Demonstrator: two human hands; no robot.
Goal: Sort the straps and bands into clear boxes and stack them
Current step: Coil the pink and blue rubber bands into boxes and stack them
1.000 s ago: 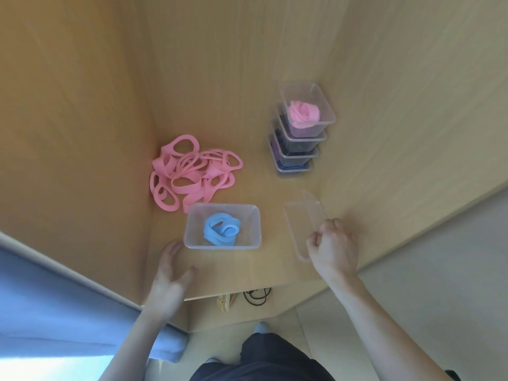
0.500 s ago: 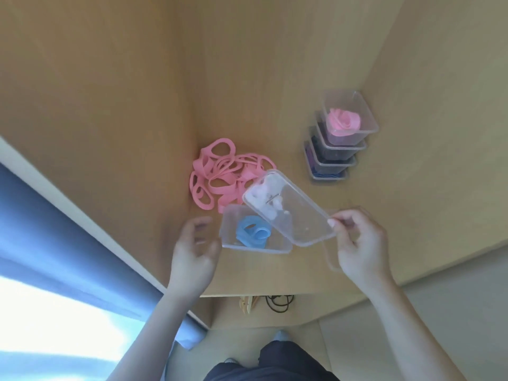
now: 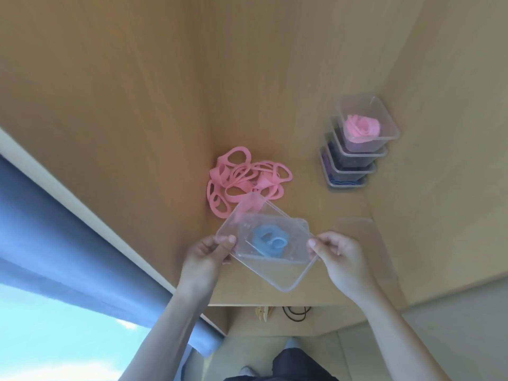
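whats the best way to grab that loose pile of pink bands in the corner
Probably from above and from the right. The pink bands lie flat in a loose tangle beside the left wall panel, and the clear lid blocks the near side. Hook fingers through the open loops on the right edge. The left hand and right hand both hold the lid, so free one first.

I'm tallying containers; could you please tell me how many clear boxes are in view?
5. Four in the stack at right, the top box holding a pink roll; the fifth box, with a blue band, under the lid that left hand and right hand hold.
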